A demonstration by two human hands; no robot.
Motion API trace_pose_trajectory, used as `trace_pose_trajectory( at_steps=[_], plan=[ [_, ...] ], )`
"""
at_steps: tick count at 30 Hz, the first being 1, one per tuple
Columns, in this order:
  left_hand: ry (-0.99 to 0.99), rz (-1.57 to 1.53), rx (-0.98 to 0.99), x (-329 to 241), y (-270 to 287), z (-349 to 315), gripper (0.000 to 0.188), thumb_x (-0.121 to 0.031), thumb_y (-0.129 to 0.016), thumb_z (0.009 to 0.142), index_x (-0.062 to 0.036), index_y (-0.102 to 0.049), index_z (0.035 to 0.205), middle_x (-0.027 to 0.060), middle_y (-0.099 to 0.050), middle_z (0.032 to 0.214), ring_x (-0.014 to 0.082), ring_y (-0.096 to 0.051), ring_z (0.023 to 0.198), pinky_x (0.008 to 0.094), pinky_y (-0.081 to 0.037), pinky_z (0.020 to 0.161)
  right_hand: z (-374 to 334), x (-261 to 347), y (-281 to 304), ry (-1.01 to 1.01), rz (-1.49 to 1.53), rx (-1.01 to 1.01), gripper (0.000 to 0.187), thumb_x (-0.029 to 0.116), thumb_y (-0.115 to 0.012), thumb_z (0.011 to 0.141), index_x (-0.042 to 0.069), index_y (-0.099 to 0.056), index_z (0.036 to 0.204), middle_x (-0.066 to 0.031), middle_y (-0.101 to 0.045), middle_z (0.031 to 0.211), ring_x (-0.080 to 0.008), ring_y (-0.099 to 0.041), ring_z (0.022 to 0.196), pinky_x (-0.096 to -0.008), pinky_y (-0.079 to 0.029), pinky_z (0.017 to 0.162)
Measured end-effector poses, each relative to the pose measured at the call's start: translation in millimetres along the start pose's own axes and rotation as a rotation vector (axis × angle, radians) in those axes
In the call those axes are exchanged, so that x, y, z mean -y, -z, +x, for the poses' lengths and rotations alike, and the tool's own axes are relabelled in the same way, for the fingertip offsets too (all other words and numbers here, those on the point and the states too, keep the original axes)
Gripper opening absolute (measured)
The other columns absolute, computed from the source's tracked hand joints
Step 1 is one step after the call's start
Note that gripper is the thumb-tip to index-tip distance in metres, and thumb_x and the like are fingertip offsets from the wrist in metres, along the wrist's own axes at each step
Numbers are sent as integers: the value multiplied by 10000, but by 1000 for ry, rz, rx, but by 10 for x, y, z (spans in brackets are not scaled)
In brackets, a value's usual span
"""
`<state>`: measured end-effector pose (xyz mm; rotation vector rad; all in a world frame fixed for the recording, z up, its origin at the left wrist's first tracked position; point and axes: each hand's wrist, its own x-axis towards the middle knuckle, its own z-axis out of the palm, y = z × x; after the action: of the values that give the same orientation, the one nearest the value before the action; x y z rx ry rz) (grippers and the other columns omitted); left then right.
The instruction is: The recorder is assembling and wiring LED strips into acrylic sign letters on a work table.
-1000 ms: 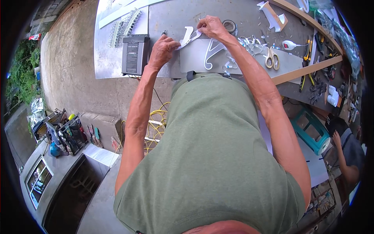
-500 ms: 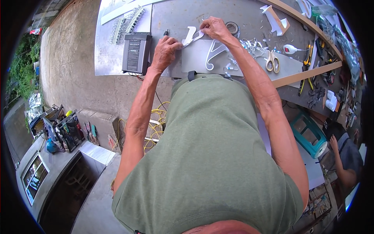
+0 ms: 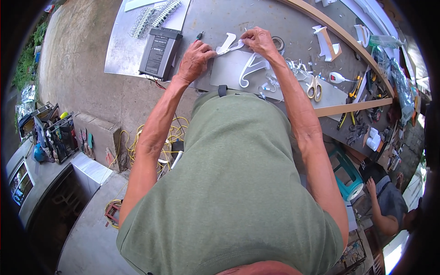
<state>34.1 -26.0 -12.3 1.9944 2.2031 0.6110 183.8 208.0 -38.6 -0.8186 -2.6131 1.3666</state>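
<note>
At the bench, both my hands are on a thin white letter-shaped piece (image 3: 225, 47) with curved strip edges. My left hand (image 3: 196, 59) is closed on its left end with bent fingers, and my right hand (image 3: 260, 42) pinches the other end between thumb and fingertips. Just below, a second white curved letter piece (image 3: 247, 71) lies on a grey sheet (image 3: 224, 68). Behind my right wrist sits a roll of tape (image 3: 278, 43), partly hidden. A small dark connector (image 3: 200, 35) lies beyond my left hand.
A grey power supply box (image 3: 160, 54) stands left, near coiled spring-like strips (image 3: 156, 18). To the right are wired light modules (image 3: 298, 68), scissors (image 3: 315, 88), a white glue bottle (image 3: 338, 77), pliers (image 3: 353, 94) and wooden strips (image 3: 353, 107). Another person (image 3: 389, 201) is at far right.
The whole view has shifted a little. Both hands stay on the white letter-shaped piece, with only slight finger movement; my right hand's fingers have drawn in slightly.
</note>
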Motion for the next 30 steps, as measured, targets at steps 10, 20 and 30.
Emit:
trace_pose_trajectory(
  at_steps=[10,20,30],
  plan=[
    [18,-13,-44,-8,-27,-28,292,33,-677,729,-129,-721,968,28,-650,963,232,-595,1005,395,-437,1038,2,-12,13,16,36,8,194,131,-745,775,109,-791,962,-121,-673,884,-226,-668,788,-334,-541,735],
    [191,26,-167,-335,-65,180,177,-209,-749,802,-143,-755,965,34,-673,931,231,-567,983,391,-403,844,-30,-23,31,22,52,8,181,125,-747,773,122,-799,946,-88,-646,850,-206,-647,747,-319,-538,713],
    [336,-97,-196,-338,-360,217,119,-197,-795,764,-158,-776,875,14,-653,835,225,-574,903,398,-409,808,-102,1,38,56,85,-37,184,136,-739,796,87,-788,967,-103,-704,858,-167,-678,750,-311,-550,701]
  ],
)
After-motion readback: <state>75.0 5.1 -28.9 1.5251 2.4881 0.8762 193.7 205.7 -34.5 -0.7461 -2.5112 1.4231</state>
